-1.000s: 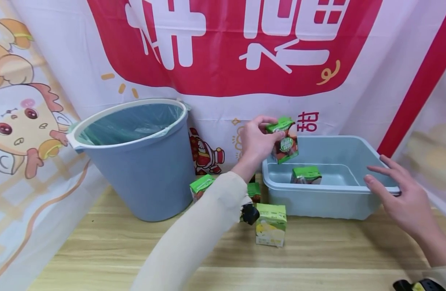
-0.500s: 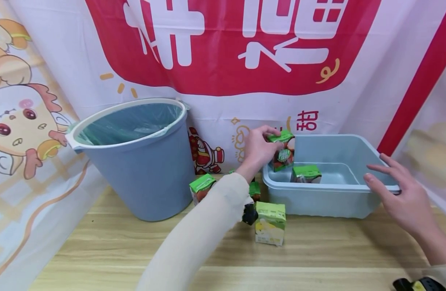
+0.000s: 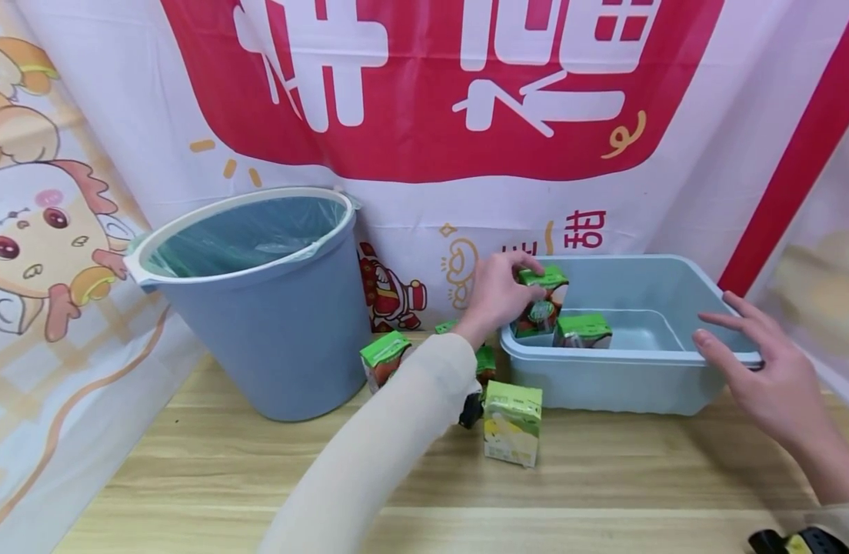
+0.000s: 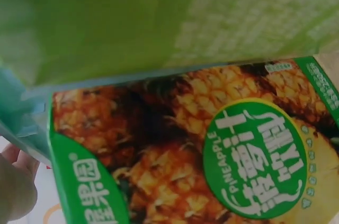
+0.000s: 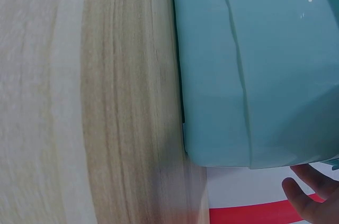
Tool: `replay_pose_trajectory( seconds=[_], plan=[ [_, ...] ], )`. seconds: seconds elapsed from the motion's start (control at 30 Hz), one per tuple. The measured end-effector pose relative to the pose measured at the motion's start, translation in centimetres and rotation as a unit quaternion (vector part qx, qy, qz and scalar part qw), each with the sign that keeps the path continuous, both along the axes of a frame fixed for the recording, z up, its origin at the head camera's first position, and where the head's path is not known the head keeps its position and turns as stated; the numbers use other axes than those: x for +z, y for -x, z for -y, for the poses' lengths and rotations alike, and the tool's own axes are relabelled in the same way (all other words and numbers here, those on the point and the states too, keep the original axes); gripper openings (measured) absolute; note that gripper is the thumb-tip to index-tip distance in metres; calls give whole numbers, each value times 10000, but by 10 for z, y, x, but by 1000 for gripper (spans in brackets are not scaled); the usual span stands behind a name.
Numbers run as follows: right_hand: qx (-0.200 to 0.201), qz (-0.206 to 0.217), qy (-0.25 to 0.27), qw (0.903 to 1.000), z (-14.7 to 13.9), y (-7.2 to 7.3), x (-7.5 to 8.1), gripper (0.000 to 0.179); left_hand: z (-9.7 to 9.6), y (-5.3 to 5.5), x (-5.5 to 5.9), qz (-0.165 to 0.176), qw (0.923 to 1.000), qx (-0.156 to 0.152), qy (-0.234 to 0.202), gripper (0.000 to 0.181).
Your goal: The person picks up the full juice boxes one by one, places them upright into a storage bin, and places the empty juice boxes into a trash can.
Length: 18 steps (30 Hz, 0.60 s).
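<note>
In the head view my left hand [image 3: 501, 296] pinches a green-topped juice box [image 3: 541, 304] by its upper part, low inside the left end of the light blue plastic bin [image 3: 618, 385]. A second juice box [image 3: 584, 331] stands in the bin, just right of the held one. My right hand [image 3: 764, 365] rests on the bin's right rim with fingers spread. In the left wrist view, fingers [image 4: 16, 187] show at the lower left, and a pineapple juice box [image 4: 175, 155] fills the middle behind a blurred green surface. The right wrist view shows fingers [image 5: 307, 189] at the bin's corner.
A yellow-green juice box [image 3: 512, 423] stands on the wooden table [image 3: 604, 492] in front of the bin. Another green-topped juice box [image 3: 383, 358] stands beside a blue-grey trash bin [image 3: 272, 331] with a clear liner. More boxes are partly hidden behind the left forearm.
My left hand has lowered the juice box from above the bin's left rim down into the bin, beside the other box. My right hand has stayed on the rim.
</note>
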State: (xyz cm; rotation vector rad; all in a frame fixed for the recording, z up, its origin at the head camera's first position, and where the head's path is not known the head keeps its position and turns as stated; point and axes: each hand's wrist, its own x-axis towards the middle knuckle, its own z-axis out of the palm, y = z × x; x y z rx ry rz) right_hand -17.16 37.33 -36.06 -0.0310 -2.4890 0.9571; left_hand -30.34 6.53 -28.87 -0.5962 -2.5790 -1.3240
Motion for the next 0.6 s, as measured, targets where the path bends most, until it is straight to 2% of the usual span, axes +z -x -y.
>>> replay_pose_trajectory(
  seconds=[0.2, 0.37, 0.6],
  plan=[
    [65, -131, 134, 9998, 0, 0, -2, 54, -3, 4, -5, -306, 9985, -97, 441, 16],
    [49, -112, 110, 9999, 0, 0, -2, 55, -5, 8, -8, -631, 9918, -223, 1089, 19],
    [73, -25, 167, 9998, 0, 1, 0, 57, -8, 13, -8, -505, 9847, -385, 1622, 21]
  ],
)
